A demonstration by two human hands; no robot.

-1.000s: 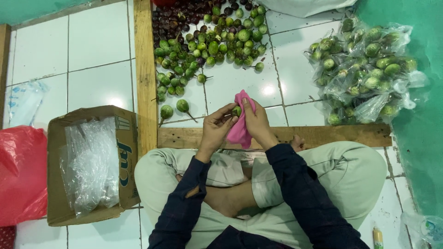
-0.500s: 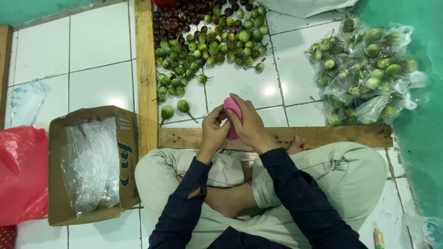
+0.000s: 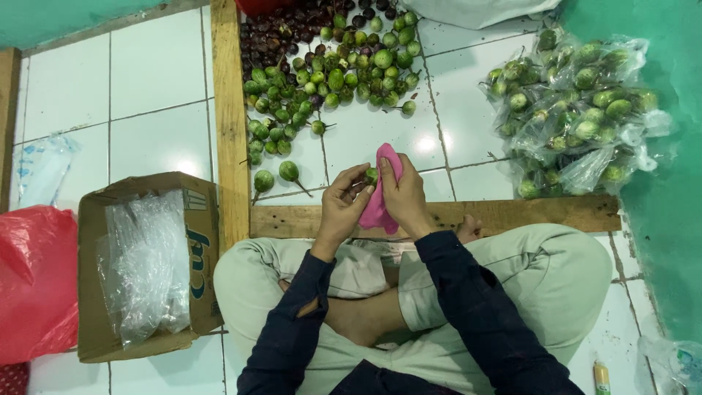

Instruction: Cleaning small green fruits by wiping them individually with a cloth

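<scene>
My right hand (image 3: 404, 196) holds a pink cloth (image 3: 382, 184) draped over its palm. My left hand (image 3: 342, 202) pinches a small round green fruit (image 3: 371, 175) against that cloth. Both hands hover above a wooden plank (image 3: 512, 214) that runs across in front of my crossed legs. Two loose green fruits (image 3: 276, 176) with stems lie on the white tiles just left of my left hand. A large heap of green fruits (image 3: 333, 77) spreads over the tiles beyond, with dark purple fruits (image 3: 292, 33) behind it.
Clear plastic bags filled with green fruits (image 3: 578, 110) are piled at the right. A cardboard box (image 3: 146, 263) stuffed with clear plastic bags sits at my left, beside a red plastic bag (image 3: 33, 281). An upright wooden plank (image 3: 228, 117) borders the heap.
The hands shifted slightly over the plank and the pink cloth was wrapped around the fruit, then opened so the green fruit shows at my left fingertips.
</scene>
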